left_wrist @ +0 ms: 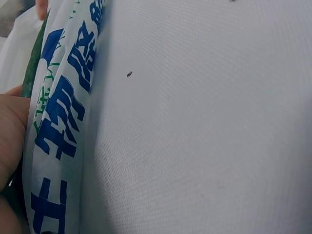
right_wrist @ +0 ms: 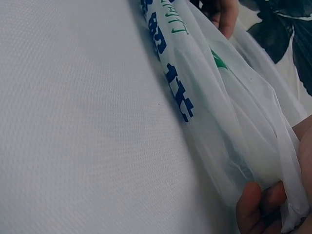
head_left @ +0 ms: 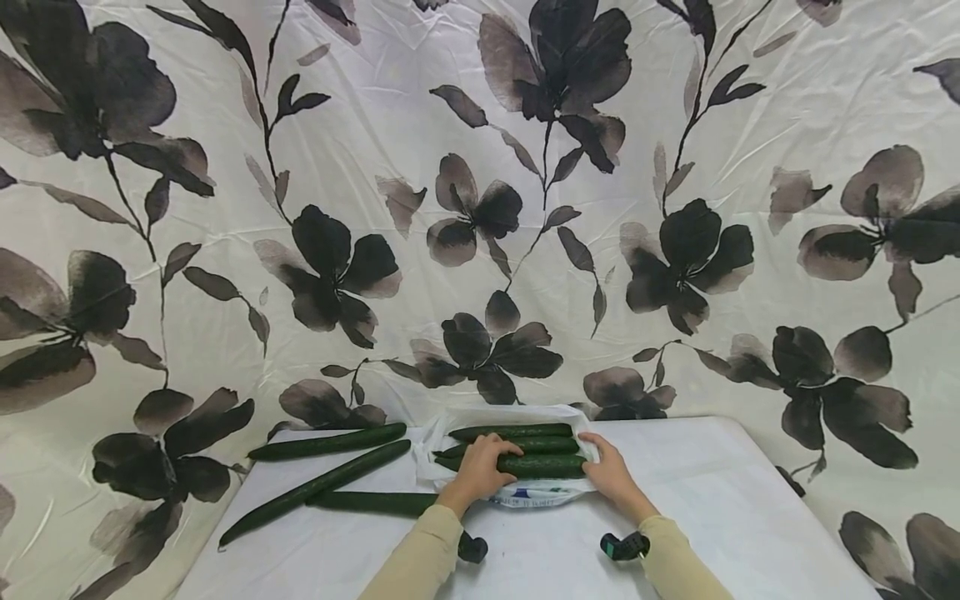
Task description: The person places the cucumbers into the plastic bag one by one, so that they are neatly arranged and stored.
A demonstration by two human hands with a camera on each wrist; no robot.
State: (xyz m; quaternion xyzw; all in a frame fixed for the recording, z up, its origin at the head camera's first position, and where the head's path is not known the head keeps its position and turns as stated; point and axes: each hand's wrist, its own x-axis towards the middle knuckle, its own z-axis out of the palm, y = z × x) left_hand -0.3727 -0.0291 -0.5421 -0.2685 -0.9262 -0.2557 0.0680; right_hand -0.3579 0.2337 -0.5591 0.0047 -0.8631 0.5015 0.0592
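A white plastic bag (head_left: pixel 525 500) with blue and green print lies on the table, its mouth open toward the top. Inside it three cucumbers (head_left: pixel 547 466) lie side by side, pointing left to right. My left hand (head_left: pixel 480 472) grips the nearest cucumber, fingers over its top and thumb on its near side. At the bag's right end, my right hand (head_left: pixel 611 473) holds the edge of the plastic by the cucumber tips. Curled fingertips (right_wrist: pixel 249 204) show against the thin plastic in the right wrist view. The left wrist view catches only part of the left hand (left_wrist: pixel 10 141) beside the printed bag side.
Left of the bag lie three loose cucumbers: one at the back (head_left: pixel 330 442), one slanted (head_left: pixel 315 492), and one in front (head_left: pixel 375 502), partly behind the left forearm. All rest on a white-covered table (head_left: pixel 705 500). A flower-patterned cloth (head_left: pixel 480 275) hangs behind the table.
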